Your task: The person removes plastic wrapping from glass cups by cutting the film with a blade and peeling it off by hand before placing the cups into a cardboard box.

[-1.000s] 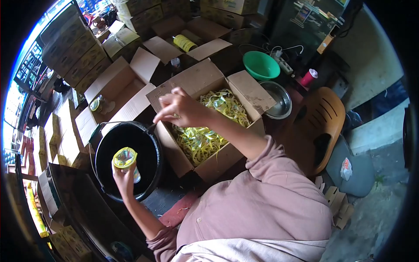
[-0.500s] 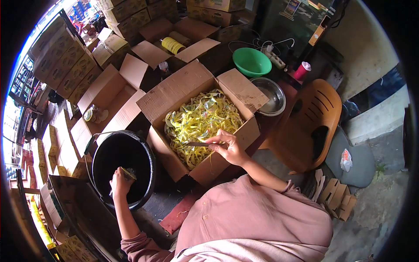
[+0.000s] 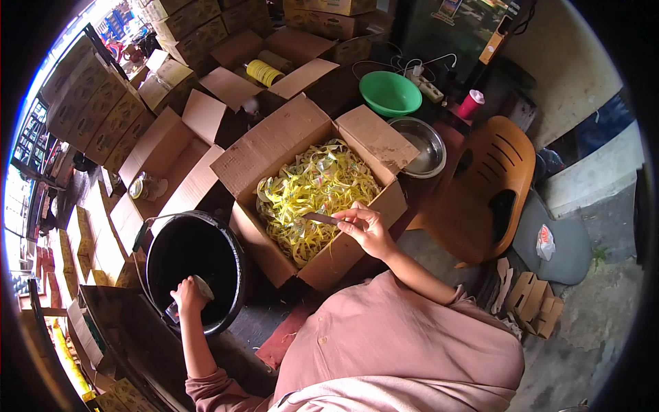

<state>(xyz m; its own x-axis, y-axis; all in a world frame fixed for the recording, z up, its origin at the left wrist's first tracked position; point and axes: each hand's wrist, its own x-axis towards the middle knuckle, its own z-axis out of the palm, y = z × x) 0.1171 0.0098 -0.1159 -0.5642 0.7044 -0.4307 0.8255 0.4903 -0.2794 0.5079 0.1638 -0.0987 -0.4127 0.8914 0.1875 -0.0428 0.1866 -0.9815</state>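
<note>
My left hand [image 3: 189,296] is inside the mouth of a black bucket [image 3: 237,278]. Its fingers are wrapped round what looks like a small plastic cup [image 3: 204,288], with a pale round end showing and the rest mostly covered. My right hand [image 3: 367,232] pinches a knife [image 3: 320,218] with a dark, narrow blade pointing left. That blade hovers over a cardboard box [image 3: 271,154] with its flaps spread, full of tangled yellow plastic strips [image 3: 322,196].
Another open carton [image 3: 154,154] behind the bucket holds a few clear cups [image 3: 142,186]. Farther back, a carton contains yellow rolls [image 3: 264,72]. A green basin [image 3: 391,94], a steel bowl [image 3: 420,147] and an orange chair [image 3: 491,185] stand to the right.
My left hand has turned the cup inside the bucket, so its pale end now shows. The knife has tilted slightly, and the whole view has shifted a little.
</note>
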